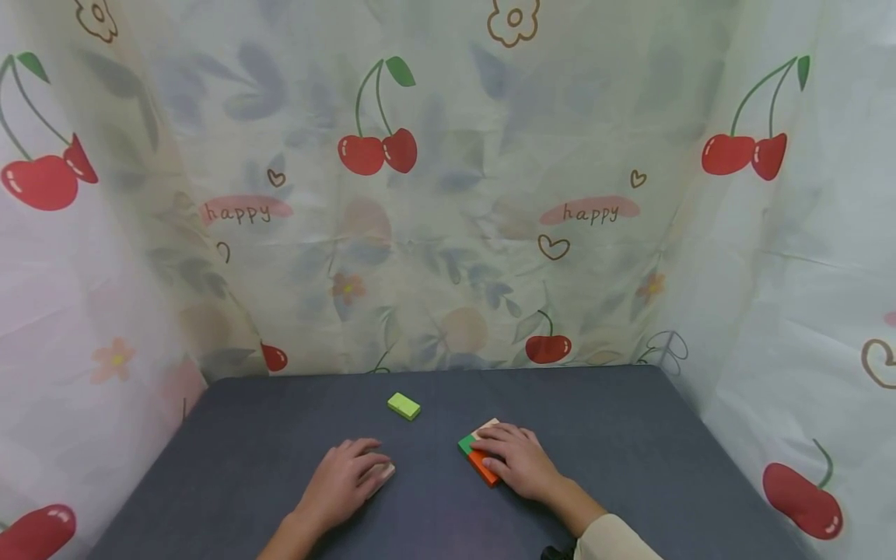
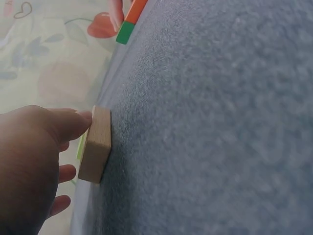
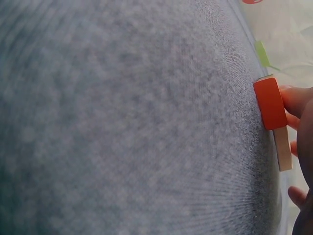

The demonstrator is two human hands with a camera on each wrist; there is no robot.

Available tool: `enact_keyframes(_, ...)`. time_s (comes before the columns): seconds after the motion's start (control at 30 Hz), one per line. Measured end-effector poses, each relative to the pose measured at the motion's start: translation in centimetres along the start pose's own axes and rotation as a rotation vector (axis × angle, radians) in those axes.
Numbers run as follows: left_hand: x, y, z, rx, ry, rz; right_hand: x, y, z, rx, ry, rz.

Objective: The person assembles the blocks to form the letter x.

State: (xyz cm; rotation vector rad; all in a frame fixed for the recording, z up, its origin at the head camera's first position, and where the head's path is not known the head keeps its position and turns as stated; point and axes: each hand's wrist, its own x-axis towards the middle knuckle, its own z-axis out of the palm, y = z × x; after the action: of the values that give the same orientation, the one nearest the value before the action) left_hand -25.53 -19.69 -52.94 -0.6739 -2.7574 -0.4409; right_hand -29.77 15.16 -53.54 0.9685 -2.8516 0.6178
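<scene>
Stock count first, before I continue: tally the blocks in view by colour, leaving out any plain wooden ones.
Orange block: 1
Green block: 1
Yellow-green block: 1
Total in view: 3
</scene>
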Motion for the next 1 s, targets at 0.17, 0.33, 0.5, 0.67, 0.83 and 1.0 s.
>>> enact_keyframes(0.17,-0.5,-0.2,0.0,-0.027,0.024,0.0,-0.1,-0.1,0.0,0.002,0.003,-0.003)
enact_keyframes(0.33,-0.7,-0.4,-0.2,-0.053,-0.024,-0.034,-0.1,-0.1,0.0,0.007,0.008,-0.009)
enact_keyframes(0.5,-1.0,-0.5,-0.2,-0.062,-0.073,-0.042,-0.1,-0.1,0.1,0.006,0.013,-0.009)
enact_keyframes(0.67,-1.4,-0.6,-0.1,-0.055,-0.083,-0.034,-0.1,0.0,0.2,0.003,0.015,-0.009)
enact_keyframes(0.83,-1.6,-0.5,0.1,-0.033,-0.068,-0.023,-0.1,0.0,0.2,0.004,0.022,-0.012)
enact_keyframes(1.0,-1.7,-0.2,0.3,-0.004,-0.056,-0.035,-0.1,0.0,0.1,0.001,0.019,-0.01)
